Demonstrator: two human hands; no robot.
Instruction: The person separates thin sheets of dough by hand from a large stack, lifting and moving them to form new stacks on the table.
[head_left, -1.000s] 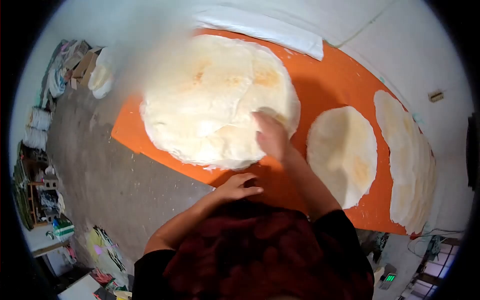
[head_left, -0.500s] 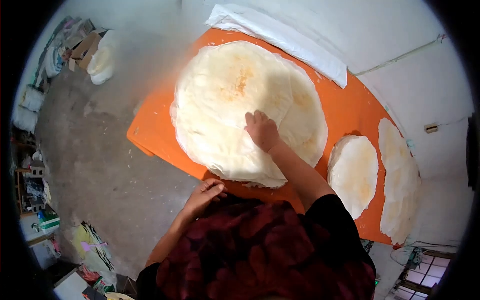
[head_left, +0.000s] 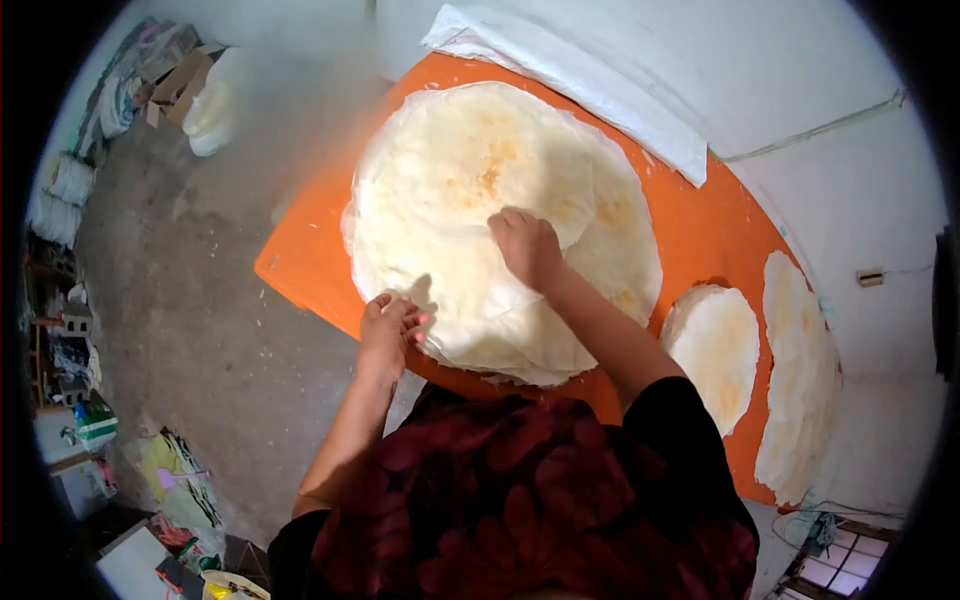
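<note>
A wide stack of thin, pale round flatbreads (head_left: 450, 160) with browned patches lies on the orange tabletop (head_left: 310, 235). My right hand (head_left: 527, 245) is near the middle of the stack, its fingers closed on the top flatbread. A fold or edge of a sheet shows just below that hand. Over the stack's near left rim is my left hand (head_left: 393, 330), its fingers loosely bent and apart with nothing in them. It casts a shadow on the bread.
To the right stand a smaller flatbread stack (head_left: 715, 350) and a long pale stack (head_left: 795, 370). A white folded sheet (head_left: 570, 85) runs along the table's back edge by the wall. Cardboard box (head_left: 183, 85) and bags sit on the floor at far left.
My left hand has risen from the table's front edge to above the stack's near left rim, its fingers opening. My right hand has stayed near the middle, its fingers more curled.
</note>
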